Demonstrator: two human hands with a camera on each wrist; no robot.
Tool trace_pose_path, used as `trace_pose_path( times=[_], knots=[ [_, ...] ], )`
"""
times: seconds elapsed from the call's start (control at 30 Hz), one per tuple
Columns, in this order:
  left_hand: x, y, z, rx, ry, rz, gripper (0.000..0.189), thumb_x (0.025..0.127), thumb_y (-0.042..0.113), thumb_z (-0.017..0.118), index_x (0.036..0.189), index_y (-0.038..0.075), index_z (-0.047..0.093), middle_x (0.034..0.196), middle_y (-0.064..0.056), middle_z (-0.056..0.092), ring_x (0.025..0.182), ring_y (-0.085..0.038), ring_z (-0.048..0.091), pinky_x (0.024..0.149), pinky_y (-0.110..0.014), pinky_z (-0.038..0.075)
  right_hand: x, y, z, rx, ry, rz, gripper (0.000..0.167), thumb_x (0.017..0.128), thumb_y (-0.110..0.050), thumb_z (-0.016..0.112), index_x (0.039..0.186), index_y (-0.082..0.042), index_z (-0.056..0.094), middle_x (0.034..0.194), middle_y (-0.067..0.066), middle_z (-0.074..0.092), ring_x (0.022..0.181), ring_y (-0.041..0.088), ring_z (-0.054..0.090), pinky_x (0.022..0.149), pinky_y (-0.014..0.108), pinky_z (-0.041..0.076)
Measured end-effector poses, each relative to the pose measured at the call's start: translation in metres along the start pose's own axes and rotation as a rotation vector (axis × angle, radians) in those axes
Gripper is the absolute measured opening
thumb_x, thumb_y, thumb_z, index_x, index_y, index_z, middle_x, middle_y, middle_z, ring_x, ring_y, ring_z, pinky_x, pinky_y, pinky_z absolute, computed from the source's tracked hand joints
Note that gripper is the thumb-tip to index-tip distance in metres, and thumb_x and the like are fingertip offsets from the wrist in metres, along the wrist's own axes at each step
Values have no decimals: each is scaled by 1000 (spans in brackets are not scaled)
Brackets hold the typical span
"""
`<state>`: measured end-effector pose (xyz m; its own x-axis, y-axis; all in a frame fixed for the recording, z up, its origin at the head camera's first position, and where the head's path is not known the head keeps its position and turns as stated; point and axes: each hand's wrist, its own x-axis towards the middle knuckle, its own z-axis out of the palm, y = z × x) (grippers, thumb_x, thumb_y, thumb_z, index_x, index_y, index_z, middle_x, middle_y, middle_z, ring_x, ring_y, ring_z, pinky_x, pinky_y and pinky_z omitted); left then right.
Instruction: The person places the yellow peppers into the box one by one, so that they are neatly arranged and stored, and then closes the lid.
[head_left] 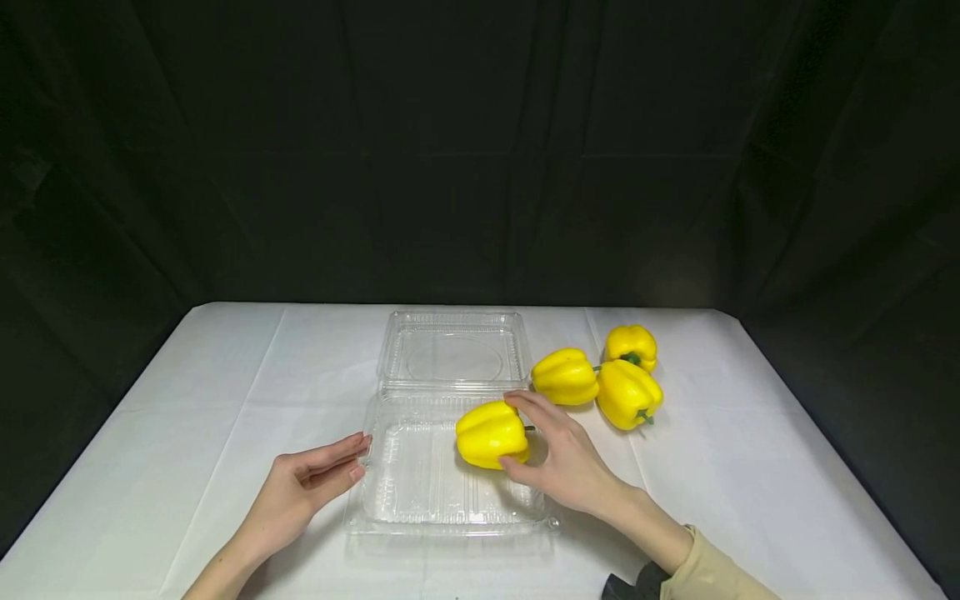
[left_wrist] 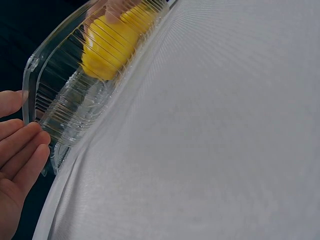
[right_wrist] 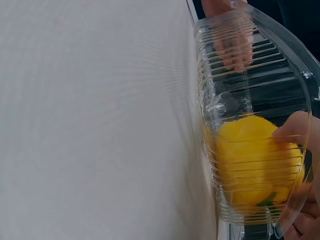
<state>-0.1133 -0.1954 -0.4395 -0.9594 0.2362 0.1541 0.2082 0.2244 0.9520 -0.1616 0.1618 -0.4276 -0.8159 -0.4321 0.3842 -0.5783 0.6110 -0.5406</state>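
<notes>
In the head view my right hand (head_left: 558,458) holds a yellow bell pepper (head_left: 491,435) between thumb and fingers. That pepper lies on its side in the right part of the clear plastic clamshell container's base (head_left: 420,527), its stem pointing right. The right wrist view shows the same pepper (right_wrist: 250,160) through the ribbed wall, with the thumb on it. At the base's left edge, my left hand (head_left: 311,479) touches the rim with fairly straight fingertips. The left wrist view has these fingers (left_wrist: 25,145) against the container's outer side.
Behind the base, the container's hinged lid (head_left: 453,354) lies opened back. Three more yellow bell peppers sit together right of it: one at left (head_left: 565,377), one in front (head_left: 628,393), one behind (head_left: 632,343). White cloth (head_left: 187,442) covers the table; dark curtains surround it.
</notes>
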Motion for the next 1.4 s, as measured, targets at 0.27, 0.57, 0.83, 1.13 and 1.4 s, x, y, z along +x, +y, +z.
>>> trace_pose_path(
  times=[0.27,0.57,0.83,1.13,1.4],
  knots=[
    [0,0,0,-4,0,0,42,94,18,72,133,6,64,132,-10,66,117,-13,65,95,-21,56,0,0,0,19,0,11,71,79,-28,82,142,-10,53,148,6,50,137,32,48,112,52,44],
    [0,-2,-1,5,4,1,41,94,18,72,133,7,64,131,-7,67,117,-15,66,95,-21,56,0,0,0,25,-1,14,71,81,-28,81,142,-8,53,149,7,50,137,32,48,111,53,45],
    [0,-2,-1,2,0,-1,41,94,18,72,133,8,65,131,-8,67,116,-18,67,95,-21,56,1,0,0,30,5,16,71,80,-27,82,142,-13,53,148,4,50,137,30,49,111,51,45],
    [0,0,-1,-5,-4,-7,41,94,18,72,133,8,64,132,-10,66,117,-19,66,94,-22,56,-1,1,0,32,10,12,68,82,-26,80,143,-12,53,148,6,50,136,32,49,110,55,46],
    [0,0,-1,-19,-7,-12,42,94,18,72,133,5,64,133,-14,65,117,-16,66,94,-23,57,-2,1,-4,20,7,-7,69,82,-23,81,144,-15,51,150,4,49,138,31,47,111,55,45]
  ],
)
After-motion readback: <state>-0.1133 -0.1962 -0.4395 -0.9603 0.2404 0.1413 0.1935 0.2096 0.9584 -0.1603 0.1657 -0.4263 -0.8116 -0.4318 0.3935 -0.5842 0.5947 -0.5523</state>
